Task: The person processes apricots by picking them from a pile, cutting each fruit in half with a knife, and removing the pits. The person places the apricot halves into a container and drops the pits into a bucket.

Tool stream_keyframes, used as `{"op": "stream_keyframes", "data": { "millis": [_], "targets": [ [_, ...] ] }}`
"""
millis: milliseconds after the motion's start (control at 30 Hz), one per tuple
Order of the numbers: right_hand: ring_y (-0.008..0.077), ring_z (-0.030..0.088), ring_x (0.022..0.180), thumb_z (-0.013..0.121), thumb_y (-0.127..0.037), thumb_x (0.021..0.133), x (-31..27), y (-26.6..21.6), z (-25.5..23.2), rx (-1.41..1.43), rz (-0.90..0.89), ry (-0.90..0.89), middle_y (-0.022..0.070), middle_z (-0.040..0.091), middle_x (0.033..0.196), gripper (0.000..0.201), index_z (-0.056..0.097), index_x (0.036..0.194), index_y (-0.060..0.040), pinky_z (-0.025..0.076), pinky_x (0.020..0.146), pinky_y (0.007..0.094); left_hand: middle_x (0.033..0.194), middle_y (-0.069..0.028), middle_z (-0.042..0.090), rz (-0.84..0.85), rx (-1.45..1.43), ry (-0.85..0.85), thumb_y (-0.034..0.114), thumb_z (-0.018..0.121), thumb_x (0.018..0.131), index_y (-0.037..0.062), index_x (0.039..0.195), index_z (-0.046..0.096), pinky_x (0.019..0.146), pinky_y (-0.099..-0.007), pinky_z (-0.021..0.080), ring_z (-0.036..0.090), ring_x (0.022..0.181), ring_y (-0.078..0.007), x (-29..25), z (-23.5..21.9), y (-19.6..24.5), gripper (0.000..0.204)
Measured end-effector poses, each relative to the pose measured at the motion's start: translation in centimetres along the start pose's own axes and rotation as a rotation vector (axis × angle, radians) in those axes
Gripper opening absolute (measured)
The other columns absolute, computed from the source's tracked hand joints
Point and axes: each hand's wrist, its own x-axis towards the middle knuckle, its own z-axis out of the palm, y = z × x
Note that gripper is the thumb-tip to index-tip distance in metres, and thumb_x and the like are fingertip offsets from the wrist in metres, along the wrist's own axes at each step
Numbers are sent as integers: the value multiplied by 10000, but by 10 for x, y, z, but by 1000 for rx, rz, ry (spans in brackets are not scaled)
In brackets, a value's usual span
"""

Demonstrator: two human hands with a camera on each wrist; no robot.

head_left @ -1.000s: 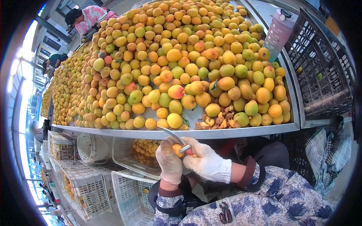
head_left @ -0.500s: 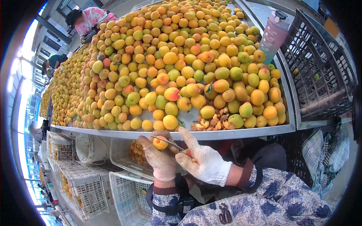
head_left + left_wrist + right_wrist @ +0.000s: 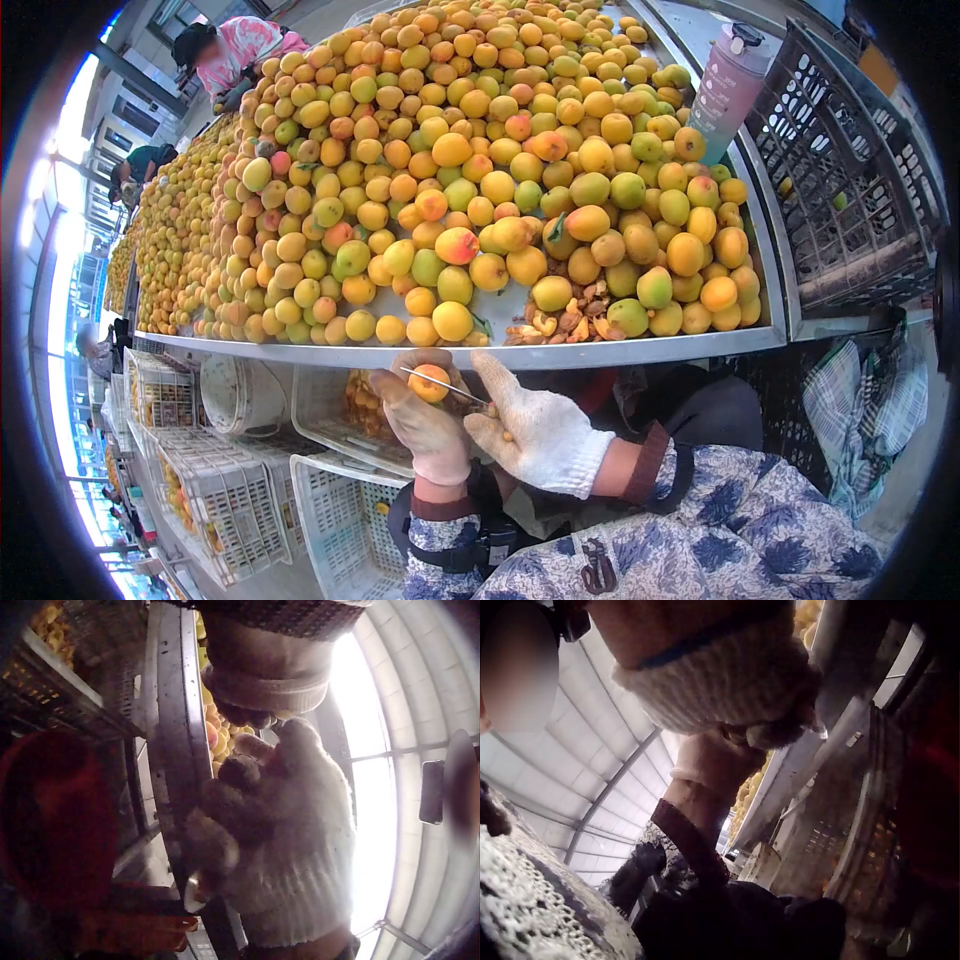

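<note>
In the head view, both hands are in white gloves just below the table's front edge. My left hand holds an orange-yellow apricot between its fingers. My right hand grips a small knife, its handle mostly hidden in the fist and its thumb raised. The thin blade lies across the apricot. The left wrist view shows the right glove from behind, close against the left one. Seen from the right wrist, the left hand is partly covered by the right cuff; the apricot is hidden there.
A metal-edged table bears a large heap of apricots, with pits and scraps near its front edge. White crates stand below left. A tumbler and a black crate are at right. Another person works far left.
Both hands have tilted apart slightly, exposing the apricot. The knife has swung from beside the fruit to across its face, and the right thumb has lifted away.
</note>
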Motion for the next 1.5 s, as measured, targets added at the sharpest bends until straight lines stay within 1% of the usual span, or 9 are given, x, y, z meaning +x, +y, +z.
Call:
{"op": "stream_keyframes", "data": {
  "millis": [300, 367, 500, 600, 767, 1000, 1133, 1367, 1500],
  "targets": [
    [405, 663, 722, 530, -310, 950, 4, 5, 17, 12, 3, 24, 236, 659, 800, 665, 272, 1414, 91, 540, 613, 465, 766, -14, 555, -29, -107, -85, 652, 237, 983, 75, 909, 590, 659, -267, 468, 554, 719, -154, 2, -8, -10, 680],
    [411, 661, 735, 532, -313, 949, 11, 7, 16, 26, 12, 28, 238, 660, 810, 661, 278, 1415, 81, 537, 627, 475, 840, -28, 568, -57, -284, -303, 624, 329, 981, 57, 1048, 598, 746, -285, 482, 570, 819, -169, 4, -12, -10, 631],
    [423, 656, 757, 539, -323, 945, 21, -2, -2, 52, 22, 26, 233, 667, 838, 655, 285, 1420, 51, 525, 655, 503, 986, -57, 581, -30, -230, -270, 540, 484, 967, 26, 1248, 534, 845, -285, 464, 555, 954, -162, 3, -4, -2, 588],
    [411, 662, 754, 545, -317, 942, 17, 0, -4, 1, 0, 12, 218, 673, 846, 664, 273, 1435, 34, 523, 636, 499, 1173, -87, 563, 71, -76, -362, 320, 649, 942, -28, 1412, 384, 941, -295, 450, 534, 1067, -145, -2, -12, 7, 641],
    [393, 669, 729, 556, -294, 936, 6, -2, 8, -4, -44, 51, 204, 680, 838, 684, 247, 1462, 15, 529, 617, 483, 1150, -109, 594, 118, -63, -247, 463, 557, 967, -21, 1367, 445, 879, -287, 470, 580, 982, -164, -17, -8, 4, 637],
    [388, 661, 697, 559, -288, 936, 8, 2, 6, -50, 50, 74, 178, 672, 793, 693, 233, 1483, -14, 529, 606, 470, 1179, -123, 595, -216, -287, -311, 550, 512, 962, -30, 1321, 487, 972, -347, 446, 565, 1097, -211, -14, -5, -1, 682],
    [378, 664, 725, 550, -284, 943, 12, 1, -4, -83, -8, 87, 165, 673, 811, 642, 281, 1481, -59, 532, 632, 461, 1275, -142, 564, 90, -40, -271, 411, 558, 983, -41, 1349, 467, 1028, -340, 409, 536, 1183, -217, -11, 0, 1, 589],
    [365, 672, 783, 590, -230, 925, 12, -1, 3, -92, 24, 40, 187, 675, 857, 578, 386, 1454, -116, 543, 682, 427, 1262, -127, 572, -121, -320, -260, 495, 433, 1010, -45, 1292, 510, 1006, -353, 432, 549, 1156, -206, -7, -6, -10, 614],
    [355, 667, 761, 553, -309, 940, 14, 5, 3, -168, -35, 106, 171, 675, 896, 605, 350, 1462, -81, 534, 651, 447, 1260, -121, 581, -11, 9, -349, 532, 386, 1012, -52, 1282, 521, 1008, -348, 419, 543, 1162, -194, -4, -10, -13, 658]
  ]
}}
